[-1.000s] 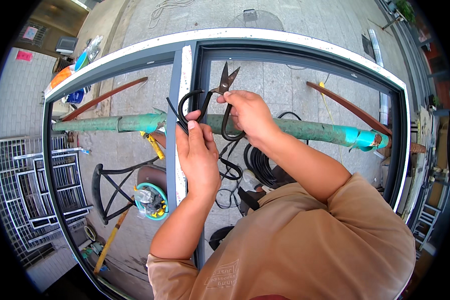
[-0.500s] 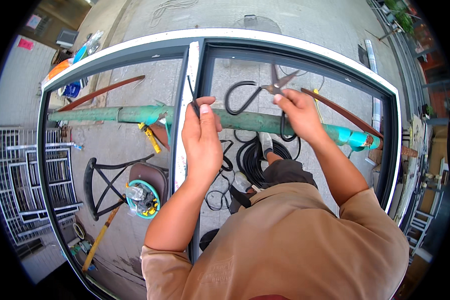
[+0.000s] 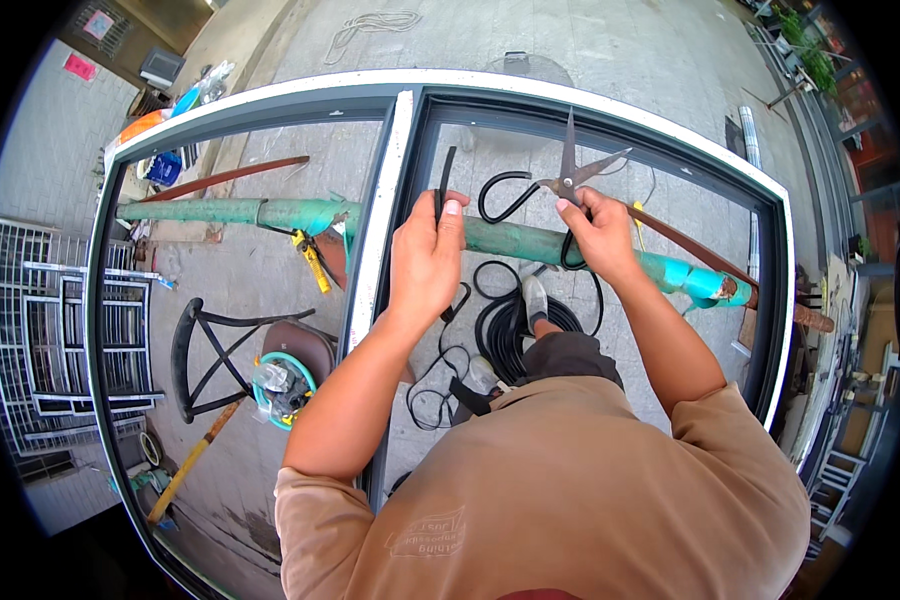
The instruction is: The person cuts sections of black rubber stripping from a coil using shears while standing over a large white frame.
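Note:
My left hand [image 3: 427, 255] is closed on a black rubber strip [image 3: 449, 172], whose flat end sticks up past the fingertips. This hand is just right of the white-edged middle bar [image 3: 382, 215] of a large dark window frame. To its right, my right hand [image 3: 602, 232] grips a pair of scissors [image 3: 567, 180] with big black loop handles. Their blades are spread apart and point away from me, clear of the strip. One handle loop juts out to the left, while the other is partly covered by my fingers.
A green-wrapped pole [image 3: 300, 213] runs crosswise under the frame. Near my feet lies a coil of black strip [image 3: 510, 335]. Left of it stand a chair [image 3: 295, 345] with a turquoise basket [image 3: 315, 375] and a yellow-handled tool [image 3: 311, 262]. Metal grilles [image 3: 45, 330] are at far left.
My left hand has moved right, off the middle bar, with the strip now upright in it. The scissors have turned, with one blade pointing straight away from me. The view has shifted slightly.

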Tool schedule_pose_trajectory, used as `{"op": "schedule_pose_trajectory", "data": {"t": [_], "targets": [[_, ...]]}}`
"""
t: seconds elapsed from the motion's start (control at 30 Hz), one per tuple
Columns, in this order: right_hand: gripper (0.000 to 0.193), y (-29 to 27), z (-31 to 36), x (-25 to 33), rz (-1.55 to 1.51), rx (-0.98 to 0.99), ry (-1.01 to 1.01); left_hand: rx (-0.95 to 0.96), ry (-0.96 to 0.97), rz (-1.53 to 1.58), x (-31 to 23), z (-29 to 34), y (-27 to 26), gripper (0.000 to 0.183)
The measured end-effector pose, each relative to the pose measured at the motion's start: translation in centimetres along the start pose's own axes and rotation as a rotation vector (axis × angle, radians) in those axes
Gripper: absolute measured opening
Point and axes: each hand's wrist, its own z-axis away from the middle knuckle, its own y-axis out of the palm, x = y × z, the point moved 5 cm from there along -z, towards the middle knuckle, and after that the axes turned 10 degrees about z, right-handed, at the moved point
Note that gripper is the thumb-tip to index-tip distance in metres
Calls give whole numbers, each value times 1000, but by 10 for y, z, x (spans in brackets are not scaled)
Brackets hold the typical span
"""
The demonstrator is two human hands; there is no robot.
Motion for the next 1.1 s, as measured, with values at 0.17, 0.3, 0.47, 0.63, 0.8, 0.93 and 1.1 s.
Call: {"op": "schedule_pose_trajectory", "data": {"t": [0.17, 0.3, 0.47, 0.63, 0.8, 0.93, 1.1], "targets": [[34, -2, -3, 7, 17, -57, -28, 12, -47, 24, 14, 0, 5, 36], [36, -11, 1, 9, 71, -163, -106, 65, -79, 85, 17, -3, 14, 33], [34, -15, 7, 11, 9, -186, -108, 121, -159, 89, -1, 0, 28, 34], [34, -10, 6, 10, 13, -206, -131, 100, -184, 96, -10, -1, 35, 35], [35, -15, 6, 7, -59, -163, -72, 51, -195, 150, -8, 1, 36, 37], [35, -18, 3, 1, -254, -80, -4, -13, -197, 233, -9, 12, 40, 36], [22, 11, -6, -13, -721, 175, -28, -40, -167, 287, 15, 26, 51, 37]]}}
